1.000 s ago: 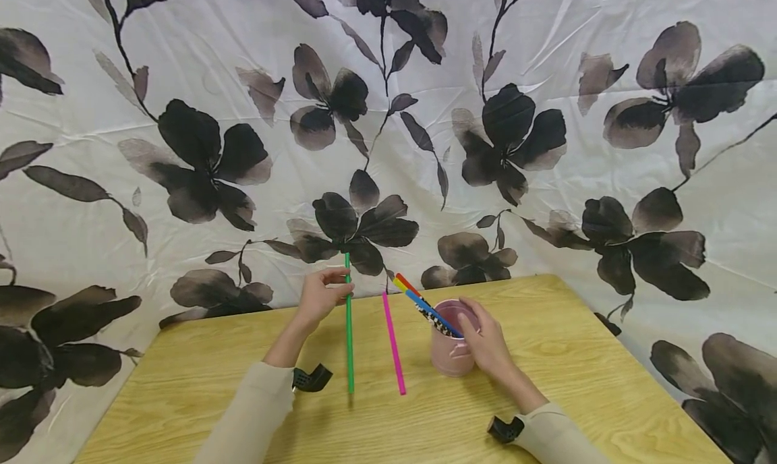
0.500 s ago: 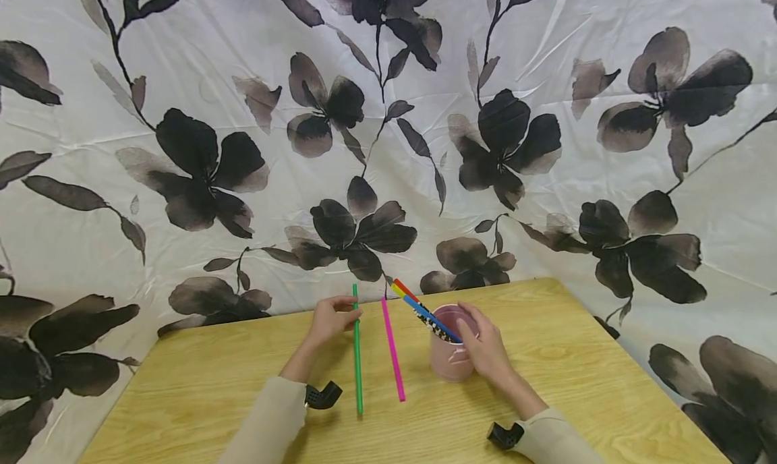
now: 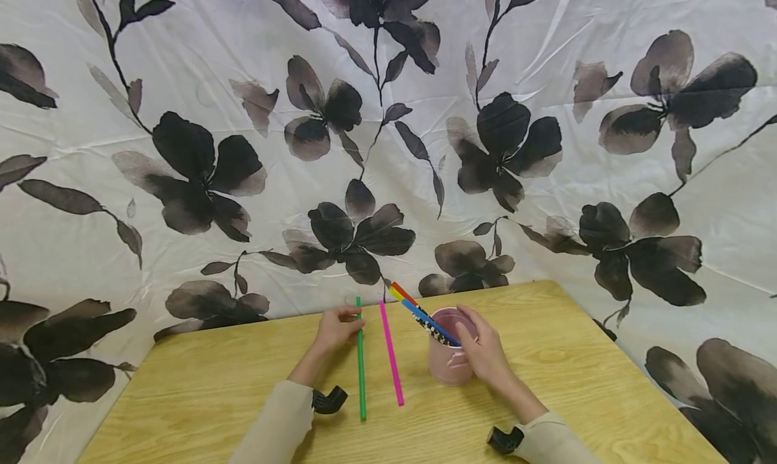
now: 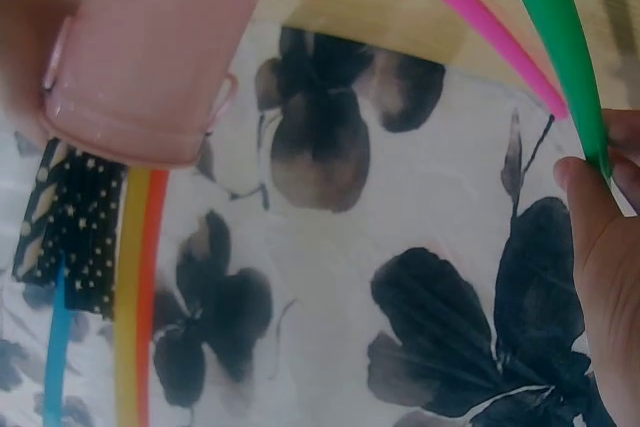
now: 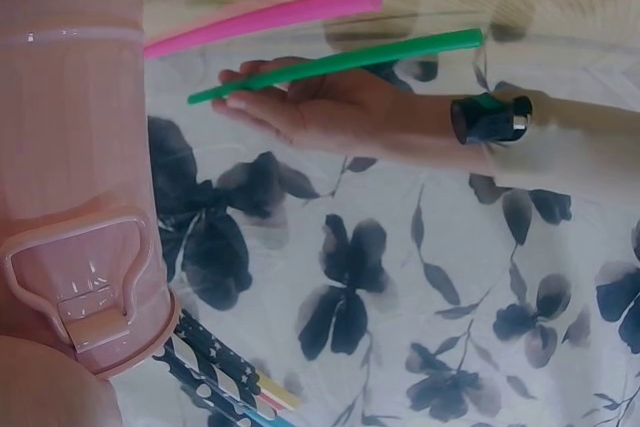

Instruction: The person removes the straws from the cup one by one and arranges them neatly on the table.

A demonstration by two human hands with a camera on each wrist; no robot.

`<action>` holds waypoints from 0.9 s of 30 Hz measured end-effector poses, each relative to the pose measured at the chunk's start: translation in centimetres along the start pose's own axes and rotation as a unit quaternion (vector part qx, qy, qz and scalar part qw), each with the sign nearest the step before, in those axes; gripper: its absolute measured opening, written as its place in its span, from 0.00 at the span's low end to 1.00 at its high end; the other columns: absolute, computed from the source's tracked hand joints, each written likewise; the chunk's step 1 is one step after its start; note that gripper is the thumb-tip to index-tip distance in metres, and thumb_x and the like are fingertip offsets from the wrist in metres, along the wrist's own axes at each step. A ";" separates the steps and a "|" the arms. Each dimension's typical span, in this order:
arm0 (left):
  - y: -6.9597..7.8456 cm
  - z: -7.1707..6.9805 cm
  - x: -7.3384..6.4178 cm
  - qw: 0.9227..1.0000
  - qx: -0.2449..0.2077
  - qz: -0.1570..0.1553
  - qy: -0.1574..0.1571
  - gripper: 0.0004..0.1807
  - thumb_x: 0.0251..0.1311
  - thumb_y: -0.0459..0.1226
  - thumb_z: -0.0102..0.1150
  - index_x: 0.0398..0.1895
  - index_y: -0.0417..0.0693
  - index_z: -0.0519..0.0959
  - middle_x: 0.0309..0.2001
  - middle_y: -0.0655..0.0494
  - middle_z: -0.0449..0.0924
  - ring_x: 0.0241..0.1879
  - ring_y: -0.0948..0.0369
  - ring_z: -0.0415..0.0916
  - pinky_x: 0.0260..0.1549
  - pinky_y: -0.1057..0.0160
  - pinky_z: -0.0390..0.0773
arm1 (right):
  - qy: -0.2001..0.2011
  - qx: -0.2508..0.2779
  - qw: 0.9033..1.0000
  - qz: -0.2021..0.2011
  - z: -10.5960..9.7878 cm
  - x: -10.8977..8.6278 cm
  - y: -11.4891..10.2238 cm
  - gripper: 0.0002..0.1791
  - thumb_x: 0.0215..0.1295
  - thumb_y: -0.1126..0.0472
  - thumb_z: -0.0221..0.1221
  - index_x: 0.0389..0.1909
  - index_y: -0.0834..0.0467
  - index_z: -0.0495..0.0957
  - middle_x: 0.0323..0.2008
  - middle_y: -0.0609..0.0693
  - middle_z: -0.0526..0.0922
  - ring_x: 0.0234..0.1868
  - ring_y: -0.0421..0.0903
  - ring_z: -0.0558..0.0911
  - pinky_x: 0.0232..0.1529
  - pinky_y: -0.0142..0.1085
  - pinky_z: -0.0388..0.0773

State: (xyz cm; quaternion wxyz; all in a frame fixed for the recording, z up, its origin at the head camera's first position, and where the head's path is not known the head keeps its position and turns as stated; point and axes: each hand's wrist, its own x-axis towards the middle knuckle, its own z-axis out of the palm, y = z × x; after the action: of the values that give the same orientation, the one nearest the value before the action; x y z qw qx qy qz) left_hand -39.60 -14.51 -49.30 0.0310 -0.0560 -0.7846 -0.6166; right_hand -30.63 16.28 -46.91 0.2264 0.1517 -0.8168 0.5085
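Note:
My left hand [image 3: 334, 330] pinches a green straw [image 3: 361, 380] near its far end, with thumb and fingers on it. The straw lies low at the table; whether it touches the wood I cannot tell. Just right of it, roughly lengthwise, lies a pink straw [image 3: 392, 359]. My right hand [image 3: 487, 351] grips the rim and side of a pale pink pail [image 3: 446, 368] standing upright. Several straws lean left out of the pail: a blue straw [image 3: 415, 308], a yellow one, an orange-red one and black patterned ones. A small handle [image 5: 140, 237] shows on the pail in the right wrist view.
Everything stands on a light wooden table [image 3: 212, 376]. Behind it hangs a white cloth [image 3: 413, 181] with dark flowers, close to the table's far edge. A black wrist device [image 3: 330, 400] sits on the left sleeve, another device [image 3: 506, 440] on the right.
The left hand has brought the green straw down to the table and slightly right, nearer the pink straw. The right hand still grips the pail in about the same place.

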 end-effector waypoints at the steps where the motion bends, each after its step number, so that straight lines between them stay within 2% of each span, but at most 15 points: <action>1: 0.0 0.0 0.0 1.000 0.002 -0.001 0.000 0.18 0.48 0.27 0.61 0.45 0.29 0.74 0.29 0.42 0.75 0.19 0.57 0.77 0.22 0.53 0.78 | -0.002 -0.001 1.000 -0.004 0.0 0.1 0.0 0.20 0.64 0.53 0.50 0.56 0.53 0.68 0.52 0.50 0.72 0.52 0.48 0.70 0.52 0.44 0.66; 9: -0.5 0.1 0.2 0.999 0.004 -0.034 -0.001 0.20 0.48 0.26 0.60 0.48 0.30 0.73 0.34 0.42 0.75 0.25 0.58 0.77 0.25 0.57 0.79 | -0.006 0.000 1.000 -0.019 0.0 0.3 0.2 0.20 0.64 0.55 0.51 0.56 0.55 0.68 0.52 0.53 0.73 0.52 0.50 0.71 0.51 0.47 0.67; 15: -0.8 0.4 0.3 0.998 -0.003 -0.059 -0.012 0.22 0.49 0.26 0.60 0.51 0.33 0.72 0.34 0.42 0.75 0.26 0.58 0.77 0.24 0.58 0.79 | -0.005 0.001 1.000 -0.010 0.1 0.2 0.4 0.20 0.63 0.54 0.51 0.56 0.53 0.68 0.52 0.50 0.73 0.52 0.47 0.71 0.52 0.44 0.67; 20: -0.7 0.8 0.5 0.997 -0.007 -0.070 -0.024 0.24 0.50 0.27 0.59 0.53 0.34 0.70 0.37 0.42 0.74 0.27 0.59 0.77 0.26 0.60 0.79 | 0.006 0.012 1.000 -0.007 0.0 0.0 0.4 0.21 0.62 0.54 0.52 0.56 0.55 0.69 0.51 0.50 0.73 0.51 0.47 0.72 0.52 0.45 0.67; 27: -0.5 1.4 0.8 0.997 0.015 -0.081 -0.015 0.24 0.48 0.28 0.62 0.51 0.34 0.72 0.37 0.42 0.75 0.28 0.58 0.78 0.24 0.61 0.79 | 0.001 0.014 1.000 -0.004 -0.1 -0.1 0.3 0.20 0.62 0.55 0.52 0.55 0.53 0.69 0.51 0.50 0.74 0.51 0.46 0.72 0.51 0.44 0.67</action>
State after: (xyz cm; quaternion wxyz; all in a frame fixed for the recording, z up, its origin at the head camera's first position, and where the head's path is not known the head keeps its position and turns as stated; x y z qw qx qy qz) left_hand -40.41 -13.24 -50.06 -0.0295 -0.0012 -0.7959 -0.6047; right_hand -30.67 16.49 -47.17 0.2272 0.1571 -0.8087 0.5193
